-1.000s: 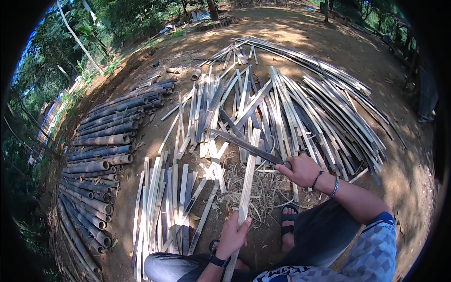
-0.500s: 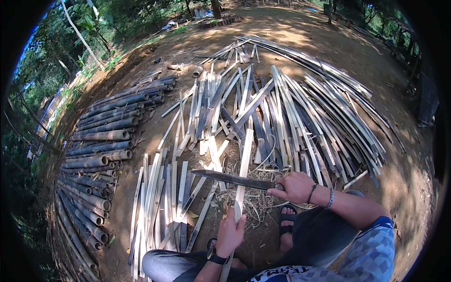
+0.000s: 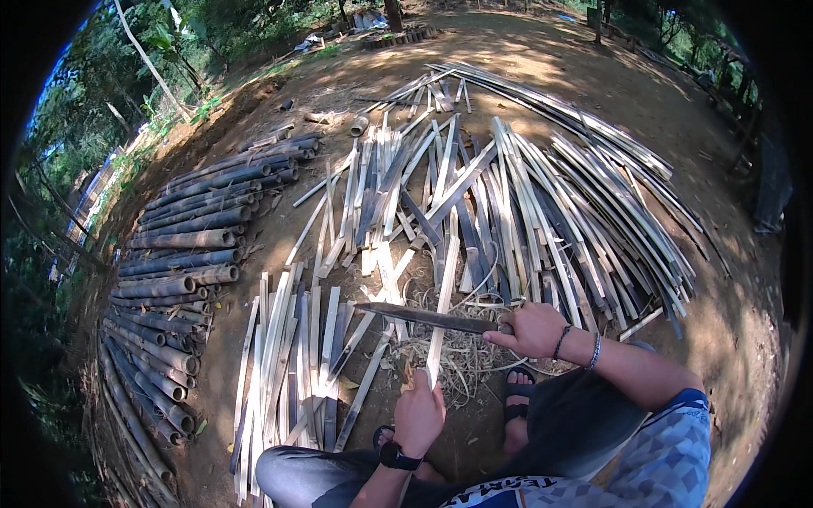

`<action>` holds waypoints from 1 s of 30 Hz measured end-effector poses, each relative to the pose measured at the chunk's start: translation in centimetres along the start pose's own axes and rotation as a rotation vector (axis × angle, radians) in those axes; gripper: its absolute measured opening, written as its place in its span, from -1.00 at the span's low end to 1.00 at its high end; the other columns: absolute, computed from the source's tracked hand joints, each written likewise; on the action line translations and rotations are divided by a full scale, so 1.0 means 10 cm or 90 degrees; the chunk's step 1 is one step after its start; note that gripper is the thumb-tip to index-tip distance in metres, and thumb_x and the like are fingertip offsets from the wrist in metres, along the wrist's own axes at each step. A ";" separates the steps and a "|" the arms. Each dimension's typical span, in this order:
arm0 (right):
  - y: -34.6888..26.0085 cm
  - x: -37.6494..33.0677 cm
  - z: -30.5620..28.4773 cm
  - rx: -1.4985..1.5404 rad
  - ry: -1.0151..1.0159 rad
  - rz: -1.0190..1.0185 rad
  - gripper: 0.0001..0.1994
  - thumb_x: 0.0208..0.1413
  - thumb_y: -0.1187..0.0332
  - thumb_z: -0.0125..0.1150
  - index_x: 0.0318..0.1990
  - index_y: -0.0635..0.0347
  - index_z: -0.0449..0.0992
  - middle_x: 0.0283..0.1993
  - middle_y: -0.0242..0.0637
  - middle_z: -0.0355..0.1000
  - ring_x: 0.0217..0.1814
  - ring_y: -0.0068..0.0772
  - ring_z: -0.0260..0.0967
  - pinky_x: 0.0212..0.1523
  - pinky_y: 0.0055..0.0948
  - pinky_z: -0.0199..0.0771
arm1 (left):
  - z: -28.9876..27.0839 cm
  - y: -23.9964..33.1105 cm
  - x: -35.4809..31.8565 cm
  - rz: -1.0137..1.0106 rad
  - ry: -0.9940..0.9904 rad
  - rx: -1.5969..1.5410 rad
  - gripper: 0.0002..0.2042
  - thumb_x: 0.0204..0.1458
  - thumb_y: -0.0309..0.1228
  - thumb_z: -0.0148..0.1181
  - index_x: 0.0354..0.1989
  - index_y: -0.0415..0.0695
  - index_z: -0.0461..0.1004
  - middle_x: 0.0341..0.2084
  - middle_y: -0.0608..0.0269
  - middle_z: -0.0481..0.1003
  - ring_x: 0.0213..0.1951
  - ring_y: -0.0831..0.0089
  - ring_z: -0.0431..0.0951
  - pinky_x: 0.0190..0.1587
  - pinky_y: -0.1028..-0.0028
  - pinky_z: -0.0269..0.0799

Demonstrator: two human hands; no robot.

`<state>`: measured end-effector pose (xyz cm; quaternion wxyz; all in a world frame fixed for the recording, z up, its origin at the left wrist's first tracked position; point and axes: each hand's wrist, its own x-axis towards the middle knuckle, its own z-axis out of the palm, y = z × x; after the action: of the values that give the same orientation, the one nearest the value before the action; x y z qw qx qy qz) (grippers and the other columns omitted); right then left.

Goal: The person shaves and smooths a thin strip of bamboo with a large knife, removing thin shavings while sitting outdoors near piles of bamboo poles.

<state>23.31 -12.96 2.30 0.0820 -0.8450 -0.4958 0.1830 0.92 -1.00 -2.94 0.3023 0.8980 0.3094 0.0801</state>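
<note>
My left hand (image 3: 418, 416) is closed round the lower part of a pale bamboo strip (image 3: 441, 313), which slants up and away from me. In my right hand (image 3: 533, 329) is the handle of a long dark machete (image 3: 423, 317). Its blade points left and lies across the strip, a little above my left hand. Curly bamboo shavings (image 3: 461, 372) cover the ground below the blade, by my sandalled foot (image 3: 517, 394). The strip's lower end passes behind my left wrist.
Split bamboo strips (image 3: 296, 364) lie in a bundle at the near left. A wide fan of more strips (image 3: 584, 229) spreads ahead and to the right. Uncut bamboo poles (image 3: 190, 241) are stacked at the left. Beyond are brown dirt and trees.
My left hand has moved up a little, and the strip's far end is slightly lower. The machete has shifted slightly right and up, still across the strip.
</note>
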 end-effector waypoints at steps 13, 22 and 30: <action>0.12 0.10 -0.02 -0.016 -0.048 0.018 -0.32 0.12 -0.29 -0.18 -0.45 0.22 0.55 -0.58 0.00 0.44 -0.44 0.06 0.48 -0.35 -0.09 0.50 | 0.07 0.02 0.00 0.020 -0.008 0.055 -0.79 0.10 -0.42 0.02 -0.29 -0.31 0.18 -0.72 -0.23 0.41 -0.59 -0.20 0.46 -0.55 -0.02 0.34; -0.03 0.01 0.03 -0.052 -0.023 -0.016 -0.31 0.12 -0.30 -0.18 -0.48 0.21 0.54 -0.57 0.02 0.45 -0.44 0.05 0.49 -0.35 -0.10 0.51 | 0.05 0.00 -0.02 0.003 -0.011 0.066 -0.79 0.10 -0.41 0.02 -0.28 -0.30 0.19 -0.70 -0.23 0.42 -0.59 -0.19 0.46 -0.54 -0.02 0.34; -0.07 -0.05 0.13 -0.063 -0.026 -0.053 -0.31 0.14 -0.28 -0.20 -0.49 0.23 0.53 -0.57 0.03 0.44 -0.43 0.05 0.47 -0.35 -0.04 0.47 | 0.02 0.02 -0.03 0.002 -0.020 0.052 -0.78 0.09 -0.41 0.03 -0.28 -0.30 0.18 -0.72 -0.23 0.41 -0.59 -0.21 0.45 -0.54 -0.03 0.33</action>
<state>22.06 -13.12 1.43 0.0378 -0.8227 -0.5407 0.1716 0.85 -1.37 -3.01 0.2700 0.9113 0.3062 0.0536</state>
